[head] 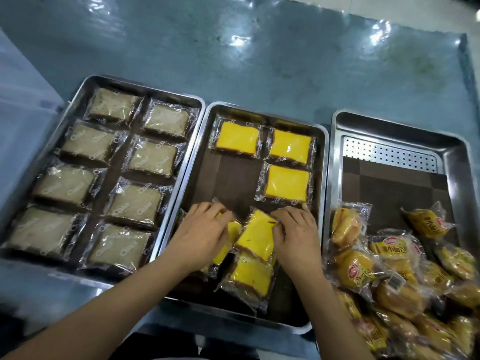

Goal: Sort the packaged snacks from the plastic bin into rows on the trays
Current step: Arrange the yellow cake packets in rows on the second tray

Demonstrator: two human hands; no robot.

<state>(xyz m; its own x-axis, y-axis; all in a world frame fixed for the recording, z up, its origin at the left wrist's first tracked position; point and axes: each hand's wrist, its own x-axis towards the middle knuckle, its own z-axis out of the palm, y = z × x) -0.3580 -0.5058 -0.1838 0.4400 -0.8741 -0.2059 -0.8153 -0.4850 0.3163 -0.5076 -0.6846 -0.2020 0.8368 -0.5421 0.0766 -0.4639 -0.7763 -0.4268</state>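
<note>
The middle steel tray [323, 162] holds three wrapped yellow cake slices laid flat at its far end, one being the slice [287, 183] in the right column. At its near end lies a loose heap of yellow slices. My right hand [296, 231] pinches the wrapper edge of a tilted yellow slice [255, 236] on top of that heap. My left hand [202, 233] grips another yellow slice [228, 237] just left of it. One more yellow slice [250, 278] lies below them.
The left tray [85, 85] is filled with two columns of wrapped pale bread slices [153, 157]. The right tray [337, 152] has a perforated insert and a heap of bagged small buns [384, 263] at its near end. A translucent plastic bin [23, 105] stands at far left.
</note>
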